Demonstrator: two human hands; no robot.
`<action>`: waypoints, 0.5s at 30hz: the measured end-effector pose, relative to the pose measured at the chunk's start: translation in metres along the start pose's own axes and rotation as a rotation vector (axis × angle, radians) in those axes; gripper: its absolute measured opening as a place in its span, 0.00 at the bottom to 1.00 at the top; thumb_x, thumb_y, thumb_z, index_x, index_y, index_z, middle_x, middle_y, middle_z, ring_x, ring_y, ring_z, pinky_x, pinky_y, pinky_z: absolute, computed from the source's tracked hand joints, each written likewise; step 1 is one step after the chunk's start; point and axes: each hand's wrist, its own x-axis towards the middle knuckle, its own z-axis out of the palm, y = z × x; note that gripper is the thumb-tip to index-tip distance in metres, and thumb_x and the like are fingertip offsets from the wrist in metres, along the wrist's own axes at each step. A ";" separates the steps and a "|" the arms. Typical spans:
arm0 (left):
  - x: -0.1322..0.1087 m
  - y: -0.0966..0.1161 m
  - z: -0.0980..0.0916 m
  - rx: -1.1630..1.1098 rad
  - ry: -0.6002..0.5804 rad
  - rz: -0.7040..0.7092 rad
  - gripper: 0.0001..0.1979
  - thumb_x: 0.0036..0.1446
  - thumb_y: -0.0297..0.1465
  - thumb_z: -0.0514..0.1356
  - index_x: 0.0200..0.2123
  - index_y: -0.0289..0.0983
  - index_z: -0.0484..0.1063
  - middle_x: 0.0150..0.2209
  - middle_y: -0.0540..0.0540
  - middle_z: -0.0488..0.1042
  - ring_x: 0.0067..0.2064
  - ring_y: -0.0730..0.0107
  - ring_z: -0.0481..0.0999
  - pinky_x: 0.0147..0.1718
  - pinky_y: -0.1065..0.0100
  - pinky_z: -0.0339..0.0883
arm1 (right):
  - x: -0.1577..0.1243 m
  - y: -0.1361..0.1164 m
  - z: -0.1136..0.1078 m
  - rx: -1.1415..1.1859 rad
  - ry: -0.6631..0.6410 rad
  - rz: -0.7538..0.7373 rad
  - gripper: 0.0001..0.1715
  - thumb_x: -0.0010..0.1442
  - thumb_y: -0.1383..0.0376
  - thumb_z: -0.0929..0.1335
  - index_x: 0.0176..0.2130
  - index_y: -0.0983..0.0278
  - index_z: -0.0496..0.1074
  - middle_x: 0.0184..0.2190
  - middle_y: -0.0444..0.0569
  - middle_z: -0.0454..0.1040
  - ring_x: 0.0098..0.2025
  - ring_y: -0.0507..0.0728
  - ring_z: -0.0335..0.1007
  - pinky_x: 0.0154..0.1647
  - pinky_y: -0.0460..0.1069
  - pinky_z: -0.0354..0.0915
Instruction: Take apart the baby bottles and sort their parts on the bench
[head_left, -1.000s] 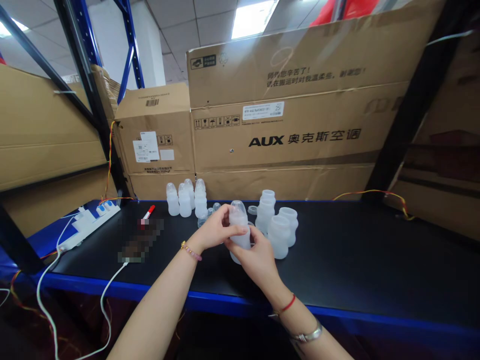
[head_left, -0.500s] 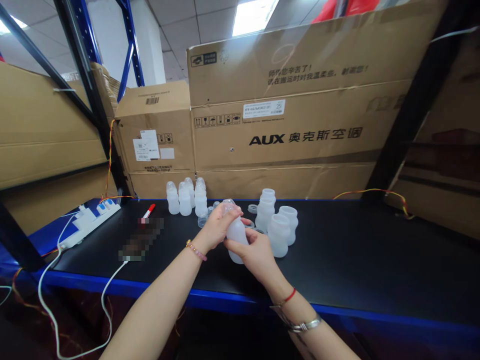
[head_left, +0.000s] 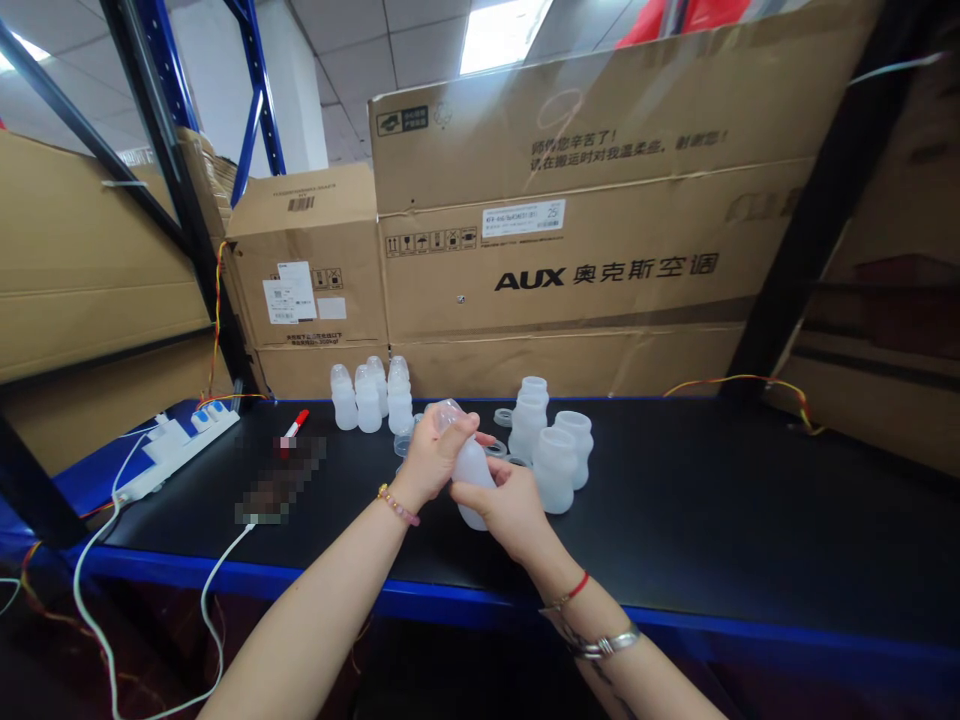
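Note:
Between both hands, a translucent white baby bottle (head_left: pixel 472 468) is held tilted over the black table, its clear cap leaning to the left. My left hand (head_left: pixel 435 448) is closed round the upper part, at the cap and collar. Lower down, my right hand (head_left: pixel 514 505) wraps the bottle's body. Just right of my hands stand several open bottle bodies (head_left: pixel 556 470) without tops. Clear collar rings (head_left: pixel 496 449) lie beside them, partly hidden by my fingers. More clear caps (head_left: pixel 403 444) sit left of my left hand. Farther back on the left, several capped bottles (head_left: pixel 368 398) stand upright.
A white power strip (head_left: pixel 180 455) with plugs and cables lies at the left edge. Near it are a red marker (head_left: pixel 296 428) and a blurred-out dark object (head_left: pixel 283 482) with a white cable. Cardboard panels (head_left: pixel 600 240) wall off the back of the black table (head_left: pixel 712 520).
My left hand has turned slightly on the top of the bottle, and the cap leans a little more to the left. My right hand keeps its hold. The view has shifted slightly.

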 end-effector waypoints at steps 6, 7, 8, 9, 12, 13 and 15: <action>0.001 0.000 0.000 -0.046 0.048 -0.034 0.28 0.40 0.49 0.71 0.33 0.38 0.62 0.24 0.50 0.73 0.30 0.57 0.82 0.25 0.68 0.70 | -0.001 -0.001 0.001 -0.027 -0.033 0.004 0.09 0.34 0.65 0.70 0.22 0.66 0.72 0.18 0.41 0.66 0.21 0.49 0.55 0.22 0.46 0.51; 0.001 0.000 0.000 -0.043 0.064 -0.034 0.27 0.40 0.48 0.70 0.32 0.38 0.62 0.23 0.50 0.73 0.30 0.57 0.82 0.25 0.68 0.70 | -0.001 0.000 0.001 -0.032 -0.037 0.005 0.10 0.34 0.65 0.70 0.23 0.66 0.72 0.18 0.41 0.66 0.21 0.49 0.55 0.22 0.46 0.51; 0.001 0.000 0.000 -0.037 0.080 -0.031 0.26 0.41 0.48 0.70 0.32 0.38 0.62 0.22 0.49 0.73 0.29 0.57 0.81 0.24 0.69 0.69 | -0.001 0.000 0.001 -0.035 -0.040 0.007 0.10 0.34 0.65 0.70 0.23 0.66 0.72 0.18 0.41 0.66 0.21 0.49 0.54 0.22 0.46 0.51; 0.001 -0.001 0.000 -0.030 0.095 -0.023 0.24 0.42 0.47 0.69 0.31 0.38 0.62 0.21 0.49 0.73 0.29 0.57 0.81 0.24 0.69 0.69 | -0.001 0.000 0.002 -0.034 -0.043 0.007 0.10 0.34 0.65 0.70 0.23 0.66 0.72 0.17 0.41 0.65 0.21 0.49 0.54 0.22 0.47 0.50; 0.001 -0.002 0.000 0.001 0.129 0.019 0.21 0.45 0.45 0.68 0.30 0.38 0.63 0.20 0.50 0.72 0.27 0.59 0.81 0.22 0.70 0.67 | -0.001 0.000 0.002 -0.024 -0.053 0.007 0.10 0.33 0.65 0.70 0.23 0.66 0.71 0.17 0.41 0.65 0.21 0.49 0.54 0.22 0.47 0.49; 0.001 -0.002 0.000 0.011 0.133 0.031 0.20 0.45 0.44 0.68 0.30 0.38 0.62 0.19 0.51 0.71 0.26 0.59 0.80 0.22 0.70 0.67 | -0.001 0.000 0.003 -0.022 -0.055 0.007 0.10 0.33 0.65 0.70 0.22 0.66 0.71 0.17 0.41 0.65 0.21 0.49 0.54 0.22 0.46 0.49; 0.001 -0.001 -0.001 0.018 0.122 0.041 0.20 0.45 0.43 0.67 0.29 0.38 0.62 0.19 0.52 0.70 0.25 0.60 0.80 0.21 0.70 0.66 | -0.001 -0.001 0.003 -0.023 -0.054 0.010 0.10 0.33 0.65 0.70 0.22 0.66 0.71 0.17 0.41 0.64 0.21 0.49 0.53 0.22 0.46 0.48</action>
